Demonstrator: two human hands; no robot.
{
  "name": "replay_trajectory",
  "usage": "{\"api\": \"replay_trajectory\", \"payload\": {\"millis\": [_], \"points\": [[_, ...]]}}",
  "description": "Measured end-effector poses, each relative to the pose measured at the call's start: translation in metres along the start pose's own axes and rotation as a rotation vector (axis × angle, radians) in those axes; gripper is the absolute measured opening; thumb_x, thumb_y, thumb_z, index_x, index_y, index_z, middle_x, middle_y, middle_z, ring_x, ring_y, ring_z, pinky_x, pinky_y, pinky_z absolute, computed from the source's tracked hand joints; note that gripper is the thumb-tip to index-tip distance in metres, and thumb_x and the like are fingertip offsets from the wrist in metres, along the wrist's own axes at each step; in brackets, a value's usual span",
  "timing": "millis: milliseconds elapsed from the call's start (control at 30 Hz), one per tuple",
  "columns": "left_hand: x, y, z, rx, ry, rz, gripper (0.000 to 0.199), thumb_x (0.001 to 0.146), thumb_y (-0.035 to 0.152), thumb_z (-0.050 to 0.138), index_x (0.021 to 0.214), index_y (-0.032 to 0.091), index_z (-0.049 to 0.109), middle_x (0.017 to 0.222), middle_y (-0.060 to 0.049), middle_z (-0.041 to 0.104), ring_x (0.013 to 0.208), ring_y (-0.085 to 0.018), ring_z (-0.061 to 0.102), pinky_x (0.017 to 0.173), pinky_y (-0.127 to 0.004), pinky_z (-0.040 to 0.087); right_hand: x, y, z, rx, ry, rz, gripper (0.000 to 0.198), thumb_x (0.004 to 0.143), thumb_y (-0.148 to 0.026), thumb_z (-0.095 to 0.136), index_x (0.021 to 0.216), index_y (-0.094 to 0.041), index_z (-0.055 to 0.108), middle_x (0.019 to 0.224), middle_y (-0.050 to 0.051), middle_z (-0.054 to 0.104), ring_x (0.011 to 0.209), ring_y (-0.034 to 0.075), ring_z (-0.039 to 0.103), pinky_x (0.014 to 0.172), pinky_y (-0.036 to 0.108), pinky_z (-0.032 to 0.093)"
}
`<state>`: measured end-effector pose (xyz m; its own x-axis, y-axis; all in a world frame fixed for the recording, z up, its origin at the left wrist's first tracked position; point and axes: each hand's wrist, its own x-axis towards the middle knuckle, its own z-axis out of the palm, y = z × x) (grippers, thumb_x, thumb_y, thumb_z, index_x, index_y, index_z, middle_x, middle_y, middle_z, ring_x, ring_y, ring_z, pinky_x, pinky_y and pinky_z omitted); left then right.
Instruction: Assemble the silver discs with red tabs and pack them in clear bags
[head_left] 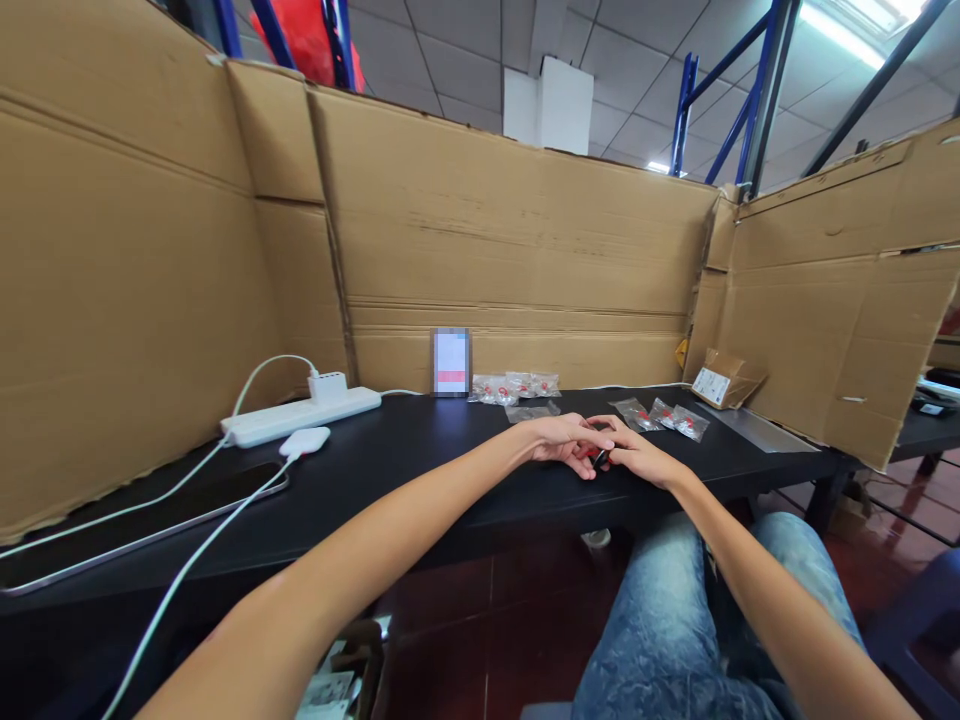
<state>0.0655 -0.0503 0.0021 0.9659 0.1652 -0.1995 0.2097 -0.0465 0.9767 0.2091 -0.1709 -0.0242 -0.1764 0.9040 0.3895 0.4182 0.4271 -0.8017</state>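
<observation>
Near the table's front edge, my left hand (564,438) and my right hand (636,450) meet with fingers curled. Between their fingertips is a small black-and-red object (600,458), mostly covered, so its kind does not show. Both hands are closed on it. Just behind my left hand lies a flat clear plastic bag (531,411). Beyond my right hand lie several small clear bags (661,416) with red bits inside. More bags with red and white contents (516,387) are piled at the back, beside an upright lit screen (451,362).
A white power strip (300,416) with a charger (328,388), a white puck (306,442) and a dark flat device (150,520) with cables occupy the left. An opened cardboard box (726,378) stands right, by a clear sheet (759,430). Cardboard walls (517,230) enclose the black table (420,450).
</observation>
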Motion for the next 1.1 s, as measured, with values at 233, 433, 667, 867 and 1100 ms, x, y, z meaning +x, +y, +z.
{"api": "replay_trajectory", "payload": {"millis": [233, 433, 667, 867, 1100], "points": [[-0.0013, 0.0034, 0.0043, -0.006, 0.018, -0.026, 0.041, 0.058, 0.030, 0.083, 0.086, 0.010, 0.060, 0.064, -0.004, 0.065, 0.059, -0.022, 0.069, 0.060, -0.035, 0.058, -0.0022, -0.0030, 0.0008, 0.064, 0.047, 0.052, 0.031, 0.066, -0.012, 0.055, 0.088, -0.024, 0.073, 0.124, 0.004, 0.043, 0.083, 0.014, 0.054, 0.070, 0.029, 0.053], [-0.0035, 0.0058, 0.0044, 0.014, 0.020, -0.033, 0.060, 0.058, 0.030, 0.083, 0.108, 0.010, 0.057, 0.070, -0.005, 0.067, 0.062, -0.023, 0.070, 0.063, -0.037, 0.058, 0.0016, -0.0011, 0.0013, 0.061, 0.051, 0.063, 0.031, 0.062, -0.013, 0.053, 0.082, -0.022, 0.075, 0.088, 0.003, 0.057, 0.078, 0.017, 0.055, 0.065, 0.027, 0.049], [-0.0043, 0.0066, 0.0049, 0.006, -0.009, -0.023, 0.056, 0.059, 0.030, 0.083, 0.104, 0.011, 0.056, 0.075, -0.009, 0.070, 0.064, -0.023, 0.070, 0.064, -0.036, 0.058, -0.0010, -0.0056, -0.0002, 0.193, -0.013, 0.088, 0.023, 0.063, -0.013, 0.053, 0.077, -0.018, 0.070, 0.075, 0.001, 0.063, 0.070, 0.015, 0.056, 0.068, 0.027, 0.044], [-0.0027, 0.0053, 0.0052, -0.009, -0.027, -0.008, 0.049, 0.061, 0.030, 0.082, 0.099, 0.012, 0.055, 0.080, -0.010, 0.071, 0.064, -0.022, 0.070, 0.065, -0.035, 0.058, -0.0028, -0.0019, -0.0010, 0.348, 0.059, 0.063, 0.015, 0.061, -0.012, 0.059, 0.075, -0.019, 0.061, 0.072, -0.002, 0.059, 0.065, 0.013, 0.054, 0.065, 0.025, 0.044], [-0.0009, 0.0045, 0.0016, -0.022, -0.053, -0.016, 0.049, 0.062, 0.031, 0.081, 0.099, 0.012, 0.056, 0.082, -0.011, 0.071, 0.066, -0.022, 0.071, 0.067, -0.036, 0.057, -0.0021, 0.0039, -0.0016, 0.291, 0.145, 0.105, 0.014, 0.061, -0.014, 0.060, 0.074, -0.017, 0.064, 0.066, -0.001, 0.062, 0.060, 0.013, 0.057, 0.059, 0.025, 0.039]]}}
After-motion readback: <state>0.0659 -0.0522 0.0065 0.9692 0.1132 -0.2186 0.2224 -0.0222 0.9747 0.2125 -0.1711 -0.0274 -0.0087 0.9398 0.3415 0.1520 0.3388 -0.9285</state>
